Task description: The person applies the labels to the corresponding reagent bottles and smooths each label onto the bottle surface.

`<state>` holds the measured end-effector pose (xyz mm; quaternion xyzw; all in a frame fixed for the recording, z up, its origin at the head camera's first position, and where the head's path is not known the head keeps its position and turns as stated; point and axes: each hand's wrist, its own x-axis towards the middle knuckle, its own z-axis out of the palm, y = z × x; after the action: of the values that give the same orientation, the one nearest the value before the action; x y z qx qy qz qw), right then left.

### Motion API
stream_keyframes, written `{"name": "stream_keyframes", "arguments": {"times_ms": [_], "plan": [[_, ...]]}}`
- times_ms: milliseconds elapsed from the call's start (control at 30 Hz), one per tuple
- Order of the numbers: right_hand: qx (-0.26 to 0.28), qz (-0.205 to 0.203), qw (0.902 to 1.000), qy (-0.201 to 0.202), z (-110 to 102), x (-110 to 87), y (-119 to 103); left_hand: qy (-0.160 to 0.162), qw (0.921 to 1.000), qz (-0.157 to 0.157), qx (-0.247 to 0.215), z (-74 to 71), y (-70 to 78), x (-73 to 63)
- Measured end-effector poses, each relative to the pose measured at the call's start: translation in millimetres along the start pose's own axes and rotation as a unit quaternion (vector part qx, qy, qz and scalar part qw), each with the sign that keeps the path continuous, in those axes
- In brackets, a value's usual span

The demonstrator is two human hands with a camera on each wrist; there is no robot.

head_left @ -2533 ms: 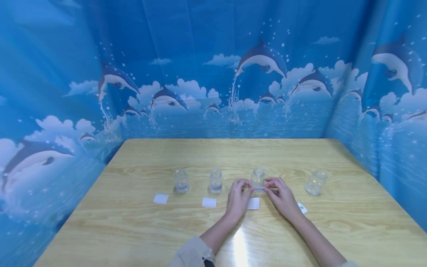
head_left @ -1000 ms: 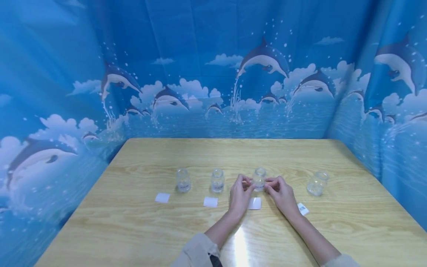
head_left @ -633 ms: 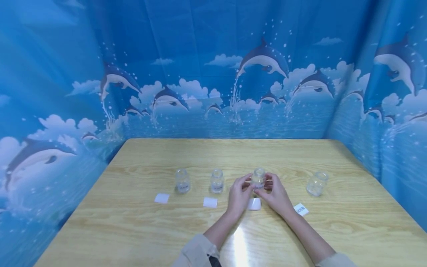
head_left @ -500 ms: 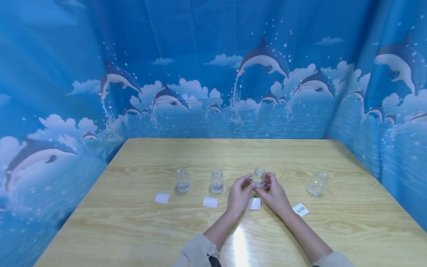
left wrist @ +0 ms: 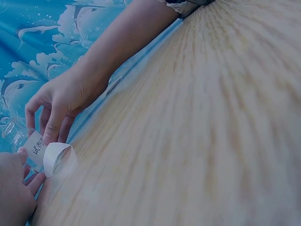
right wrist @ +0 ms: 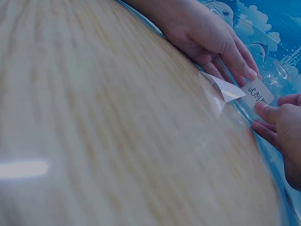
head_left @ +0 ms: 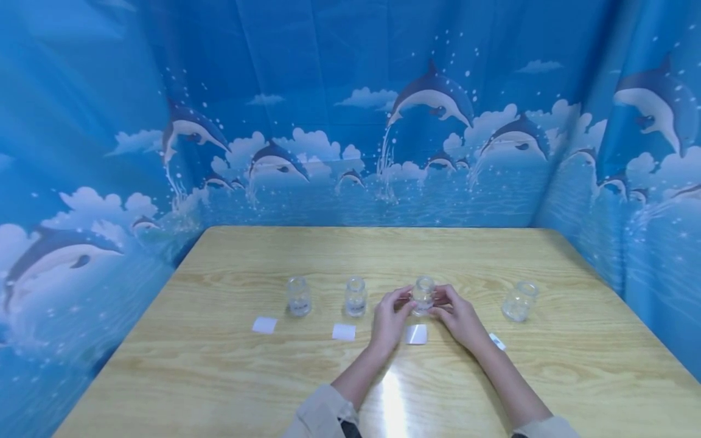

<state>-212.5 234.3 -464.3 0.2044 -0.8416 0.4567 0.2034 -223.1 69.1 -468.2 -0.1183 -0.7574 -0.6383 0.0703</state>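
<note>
A wood-grain tabletop (head_left: 219, 389) was seen across the lower frame. By the left hand (head_left: 389, 319) and right hand (head_left: 461, 317), fingers clamped on its sides, a clear glass bottle (head_left: 423, 292) was held right of centre; on its white label (right wrist: 257, 91), "试剂" was read, the rest partly covered.

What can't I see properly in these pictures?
End of the writing on the label: hidden by the right hand, right wrist view.
Writing on the leftmost jar and the next jar: too small, head view.
Part of the rightmost slip: hidden by the right arm, head view.
Rest of the left sleeve: cut off by the bottom edge, head view.
</note>
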Motion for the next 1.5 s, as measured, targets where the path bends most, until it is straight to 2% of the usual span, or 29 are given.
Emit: {"name": "stream_keyframes", "arguments": {"times_ms": [167,300,367,433,533,633,733,833,900,1033,1200,1300,1500], "plan": [[0.031,0.018,0.9993,-0.005,0,-0.6,1,0.001,1.0,0.001,0.004,-1.0,-1.3,0.8],[0.064,0.072,0.9952,-0.015,3,-0.6,-3,0.005,0.9998,0.019,0.008,-1.9,-1.6,0.9],[0.056,0.097,0.9937,-0.011,6,-0.4,-5,0.006,0.9997,0.022,0.011,-2.1,-1.5,1.0],[0.038,0.102,0.994,-0.004,8,-0.4,-6,0.007,0.9995,0.024,0.017,-2.0,-1.7,0.9],[0.025,0.085,0.996,0.005,8,-0.6,-5,0.006,0.9996,0.018,0.022,-1.5,-1.6,0.7],[0.036,0.067,0.9971,0.004,3,-0.9,-2,0.004,0.9997,0.013,0.019,-1.0,-1.5,0.2],[0.081,0.068,0.9944,-0.006,-3,-0.3,3,0.003,0.9999,0.012,0.011,-1.1,-0.5,0.0],[0.137,0.079,0.9871,-0.023,-6,0.8,7,0.005,0.9999,0.014,0.003,-2.0,0.0,0.1],[0.16,0.085,0.9831,-0.03,-8,1.0,9,0.006,0.9997,0.025,0.0,-2.8,-0.1,0.2],[0.13,0.078,0.988,-0.03,-8,-0.7,10,0.004,0.9992,0.041,0.002,-3.9,-0.9,0.4],[0.069,0.035,0.9968,-0.02,-6,-2.3,10,0.003,0.9991,0.041,0.003,-3.6,-2.1,0.6],[0.067,0.022,0.9974,-0.017,-5,-1.9,9,0.001,0.9992,0.039,-0.001,-2.9,-2.8,0.7],[0.076,0.025,0.9963,-0.03,-4,-1.2,5,0.0,0.9992,0.039,-0.001,-1.7,-3.2,0.2]]}}
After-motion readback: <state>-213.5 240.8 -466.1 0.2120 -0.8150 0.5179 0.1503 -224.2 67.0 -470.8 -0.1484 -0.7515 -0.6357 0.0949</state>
